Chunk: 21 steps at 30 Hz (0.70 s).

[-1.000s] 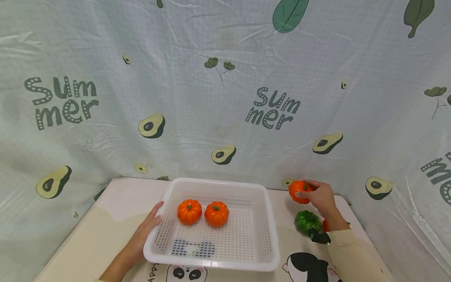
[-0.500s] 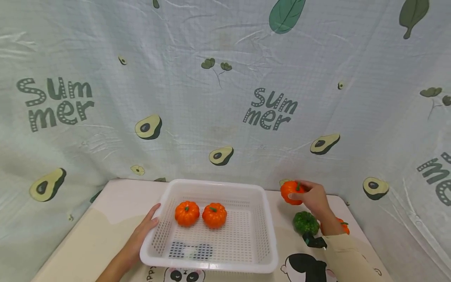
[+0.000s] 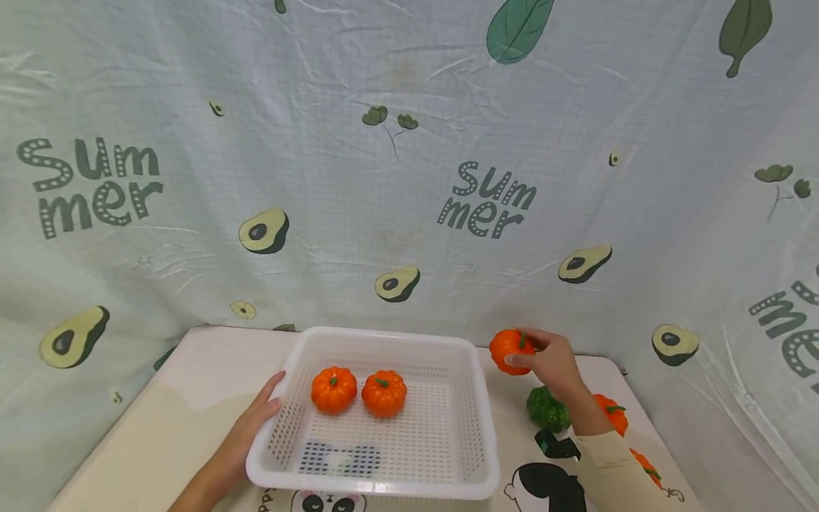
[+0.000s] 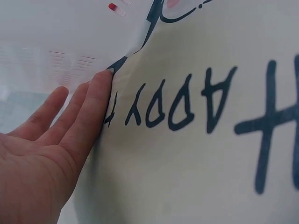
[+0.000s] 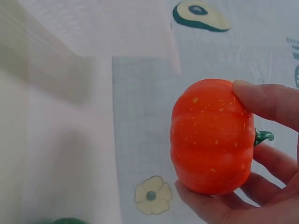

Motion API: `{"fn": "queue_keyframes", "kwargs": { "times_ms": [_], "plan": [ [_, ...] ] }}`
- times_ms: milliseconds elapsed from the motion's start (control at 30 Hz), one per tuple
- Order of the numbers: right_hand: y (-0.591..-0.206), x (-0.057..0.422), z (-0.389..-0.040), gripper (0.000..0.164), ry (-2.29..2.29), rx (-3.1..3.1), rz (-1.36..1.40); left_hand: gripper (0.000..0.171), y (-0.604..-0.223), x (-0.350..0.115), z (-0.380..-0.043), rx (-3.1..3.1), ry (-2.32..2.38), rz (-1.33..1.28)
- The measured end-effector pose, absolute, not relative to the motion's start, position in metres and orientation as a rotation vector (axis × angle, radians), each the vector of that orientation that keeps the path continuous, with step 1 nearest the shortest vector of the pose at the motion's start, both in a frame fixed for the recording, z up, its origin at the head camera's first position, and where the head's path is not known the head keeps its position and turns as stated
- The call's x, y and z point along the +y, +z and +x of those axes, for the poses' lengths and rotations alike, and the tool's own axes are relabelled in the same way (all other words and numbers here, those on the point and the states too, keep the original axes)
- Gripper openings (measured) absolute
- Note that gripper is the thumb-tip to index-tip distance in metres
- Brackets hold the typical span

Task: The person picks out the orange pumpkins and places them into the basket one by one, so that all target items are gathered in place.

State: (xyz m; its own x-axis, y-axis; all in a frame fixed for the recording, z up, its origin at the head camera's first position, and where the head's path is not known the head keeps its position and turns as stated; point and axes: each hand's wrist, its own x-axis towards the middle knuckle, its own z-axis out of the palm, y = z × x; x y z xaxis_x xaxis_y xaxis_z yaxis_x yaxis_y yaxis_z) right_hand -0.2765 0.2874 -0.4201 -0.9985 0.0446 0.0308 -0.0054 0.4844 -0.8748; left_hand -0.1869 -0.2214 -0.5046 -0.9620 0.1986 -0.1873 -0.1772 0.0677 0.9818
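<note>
A small orange pumpkin (image 3: 507,351) with a green stem is gripped by my right hand (image 3: 555,363), raised just beyond the basket's right rim. In the right wrist view, thumb and fingers pinch this pumpkin (image 5: 211,137) from opposite sides. The white perforated basket (image 3: 377,488) holds two more orange pumpkins, a left one (image 3: 334,390) and a right one (image 3: 384,394), side by side toward its left. My left hand (image 3: 248,425) rests against the basket's left side with fingers extended. In the left wrist view, the straight fingers (image 4: 91,105) lie along the basket's wall.
A dark green bumpy vegetable (image 3: 547,410) lies on the table below my right hand. Beyond the right forearm are two orange pumpkins, one farther back (image 3: 616,414) and one nearer, partly hidden by the sleeve (image 3: 614,469). A printed curtain (image 3: 409,213) hangs behind the table (image 3: 160,434).
My right hand has carried its pumpkin left toward the basket, uncovering the orange pumpkins behind the forearm. My left hand has stayed at the basket's side; the whole view has shifted slightly.
</note>
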Motion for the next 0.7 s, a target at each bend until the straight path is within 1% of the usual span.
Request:
{"fn": "queue_keyframes", "kwargs": {
  "times_ms": [700],
  "plan": [
    [-0.406,0.262,-0.265,0.06,1.612,-2.657,0.047,0.064,-0.506,-0.221,-0.189,2.069,1.964,0.017]
  ]
}}
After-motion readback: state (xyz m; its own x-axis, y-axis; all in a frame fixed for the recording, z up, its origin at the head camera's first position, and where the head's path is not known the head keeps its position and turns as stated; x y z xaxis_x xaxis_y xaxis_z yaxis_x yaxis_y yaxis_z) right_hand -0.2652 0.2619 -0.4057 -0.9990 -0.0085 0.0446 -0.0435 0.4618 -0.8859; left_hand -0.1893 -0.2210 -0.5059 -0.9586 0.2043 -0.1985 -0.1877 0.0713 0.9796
